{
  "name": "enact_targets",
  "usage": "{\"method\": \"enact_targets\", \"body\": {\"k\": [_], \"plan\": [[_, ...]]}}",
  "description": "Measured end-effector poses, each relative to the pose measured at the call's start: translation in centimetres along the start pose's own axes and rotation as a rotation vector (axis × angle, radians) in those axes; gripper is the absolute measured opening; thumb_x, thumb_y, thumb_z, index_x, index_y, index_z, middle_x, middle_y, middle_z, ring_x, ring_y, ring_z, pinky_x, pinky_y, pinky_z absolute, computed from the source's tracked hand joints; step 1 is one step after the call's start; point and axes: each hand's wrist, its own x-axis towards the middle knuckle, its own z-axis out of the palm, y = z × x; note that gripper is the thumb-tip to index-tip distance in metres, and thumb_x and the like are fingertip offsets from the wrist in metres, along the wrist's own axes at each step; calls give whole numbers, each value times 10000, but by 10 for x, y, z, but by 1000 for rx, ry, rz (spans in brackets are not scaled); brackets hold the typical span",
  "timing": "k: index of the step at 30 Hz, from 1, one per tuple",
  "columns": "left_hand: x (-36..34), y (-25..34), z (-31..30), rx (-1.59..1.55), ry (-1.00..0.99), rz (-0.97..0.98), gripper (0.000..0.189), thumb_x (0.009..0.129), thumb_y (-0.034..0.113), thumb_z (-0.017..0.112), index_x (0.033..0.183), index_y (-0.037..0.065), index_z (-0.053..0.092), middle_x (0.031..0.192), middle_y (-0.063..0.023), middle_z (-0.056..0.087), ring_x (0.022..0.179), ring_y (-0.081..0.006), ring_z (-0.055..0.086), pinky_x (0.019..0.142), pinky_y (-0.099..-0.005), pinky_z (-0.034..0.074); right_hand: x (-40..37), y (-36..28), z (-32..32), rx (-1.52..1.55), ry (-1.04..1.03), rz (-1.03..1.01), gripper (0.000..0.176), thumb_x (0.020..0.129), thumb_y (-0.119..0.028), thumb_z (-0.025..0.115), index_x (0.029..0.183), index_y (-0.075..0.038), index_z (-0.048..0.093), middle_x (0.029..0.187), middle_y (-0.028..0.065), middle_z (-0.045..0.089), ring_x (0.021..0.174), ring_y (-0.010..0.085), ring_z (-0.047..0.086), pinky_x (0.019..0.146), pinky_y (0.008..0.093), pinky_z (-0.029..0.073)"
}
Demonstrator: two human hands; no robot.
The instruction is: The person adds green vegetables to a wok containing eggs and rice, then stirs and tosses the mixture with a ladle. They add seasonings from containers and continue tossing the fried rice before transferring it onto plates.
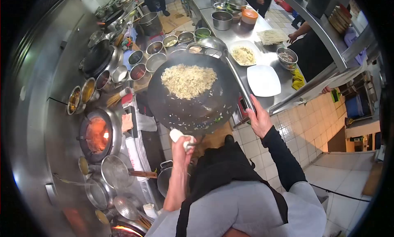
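My left hand (183, 148) is closed round the handle of a large black wok (164, 105), with a white cloth (176, 135) in the grip. What looks like fried rice (188, 81) is heaped toward the wok's far side, and loose bits cling to its near side. The wok is held up off the stove. In my right hand (259, 118) is the long handle of a ladle (238, 75); its metal bowl is beyond the wok's far rim. To the right, a square white plate (264, 82) lies beside a white dish of similar food (243, 53).
A lit burner (97, 134) glows at left. Metal seasoning bowls (156, 62) stand beyond the wok. A wire strainer (116, 171) and a perforated skimmer (126, 207) lie lower left. Across the steel counter (227, 36), a person's hand (293, 37) is near pale noodles (273, 36).
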Motion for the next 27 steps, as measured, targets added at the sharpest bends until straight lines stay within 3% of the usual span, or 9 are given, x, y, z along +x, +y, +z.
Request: {"method": "enact_targets", "body": {"k": [2, 3, 5, 6, 8, 9, 12, 17, 27], "plan": [[-15, -25, -6, 87, 95, 73, 159, 872, 72, 667, 1001, 13, 596, 781, -121, 681, 541, -140, 604, 397, -236, 420, 0, 29, 25, -36, 133, -230, 562, 1065, -140, 573, 1576, 26, 411, 1076, 268, 703, 826, 372, 722, 813, 426, 574], [-13, -50, -25, 130, 63, 112, 160, 868, 60, 667, 1006, 18, 597, 791, -128, 686, 540, -139, 603, 396, -231, 413, -6, 36, 37, -73, 99, -161, 532, 1088, -177, 557, 1569, -1, 415, 933, 176, 670, 642, 274, 641, 640, 393, 552], [-11, -71, -31, 182, 43, 154, 120, 885, 72, 638, 963, -16, 611, 778, -141, 685, 522, -143, 594, 389, -221, 370, -9, 19, 57, 408, -237, 399, 448, 1103, -204, 547, 1505, -27, 458, 864, 110, 615, 590, 198, 575, 548, 346, 503], [-12, -72, -36, 142, 38, 78, 121, 887, 73, 637, 961, -18, 609, 786, -144, 685, 522, -144, 592, 390, -221, 368, -15, 9, 69, 646, -411, 692, 408, 1110, -217, 541, 1472, -40, 480, 830, 78, 587, 565, 160, 542, 502, 323, 478], [-3, -67, -50, 63, 30, -70, 122, 890, 75, 635, 958, -23, 606, 803, -151, 687, 523, -145, 588, 391, -220, 365, -15, 1, 87, 1083, -605, 918, 239, 1130, -227, 515, 1321, -83, 517, 775, -6, 466, 542, 68, 416, 420, 242, 368], [-3, -64, -52, -39, -12, -121, 125, 894, 79, 631, 938, -34, 601, 793, -160, 682, 515, -145, 572, 385, -223, 358, -13, 19, 101, 1327, -667, 1062, 163, 1144, -216, 483, 1247, -96, 524, 772, -7, 453, 538, 53, 379, 404, 218, 362], [-11, -79, -78, -122, -11, -239, 166, 924, 119, 612, 936, -47, 604, 817, -179, 696, 522, -138, 559, 383, -230, 352, -41, 53, 119, 1761, -702, 1388, 186, 1155, -229, 461, 1274, -99, 520, 773, -14, 441, 535, 45, 365, 391, 186, 358], [-35, -70, -79, 29, -18, -258, 181, 904, 129, 638, 942, -46, 611, 794, -163, 689, 486, -136, 538, 377, -236, 346, -91, 43, 66, 1857, -626, 1380, 329, 1164, -272, 452, 1434, -96, 521, 814, -5, 433, 553, 27, 384, 374, 176, 370], [35, -41, 20, 115, -297, -207, 152, 909, 107, 610, 938, -42, 617, 783, -173, 677, 486, -128, 509, 381, -237, 331, -73, 8, -61, 1681, -344, 1038, 257, 1128, -217, 545, 1350, -89, 529, 785, -17, 400, 569, 35, 366, 372, 174, 323]]}}
